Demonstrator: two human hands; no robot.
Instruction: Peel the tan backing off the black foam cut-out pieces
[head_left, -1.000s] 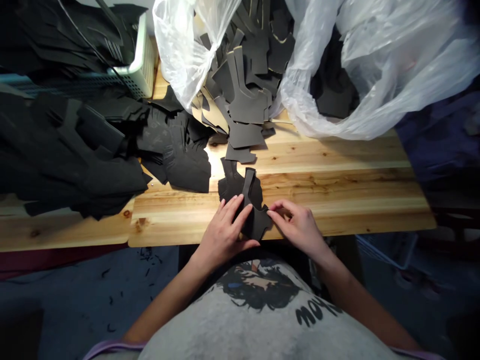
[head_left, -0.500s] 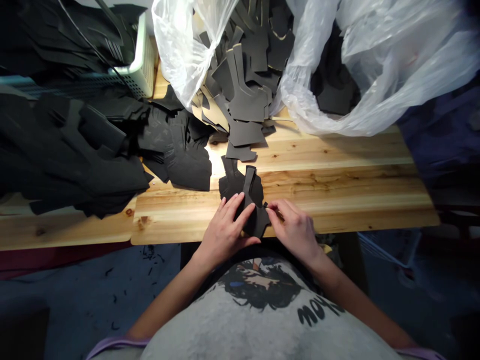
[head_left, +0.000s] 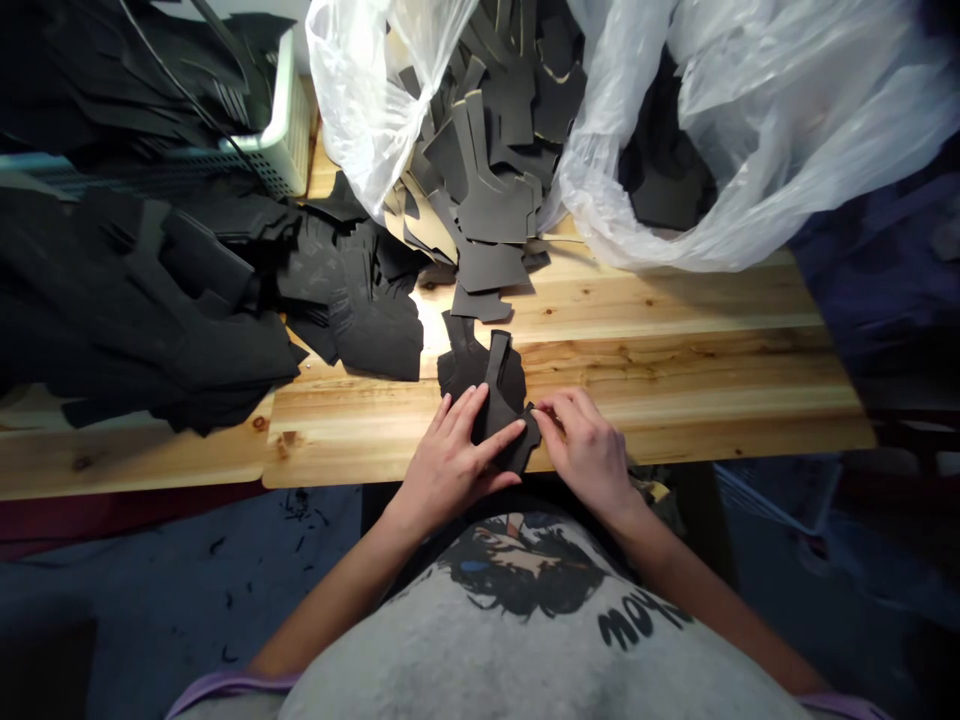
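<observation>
A black, thin, flexible cut piece (head_left: 497,372) with a narrow upright strip lies near the table's front edge. Under it rests another dark cut piece (head_left: 459,352), partly covered. My left hand (head_left: 450,450) is spread flat over the upper piece, fingers apart, its index fingertip pressing close to the right edge. At that same edge, the thumb and forefinger of my right hand (head_left: 589,445) are pinched on a small tab of the piece. What exactly lies between those fingertips is partly hidden.
Dark stacked cut pieces (head_left: 367,320) cover the table's left side. Behind my hands is a loose heap of grey-black pieces (head_left: 491,210), between a white plastic bag (head_left: 367,100) and a larger one (head_left: 750,240). A pale plastic basket (head_left: 281,150) holds more at the back left.
My left index finger has slid right, toward the tab. The tab at the piece's right edge now sits turned in closer to it, and my right hand has shifted only slightly.
</observation>
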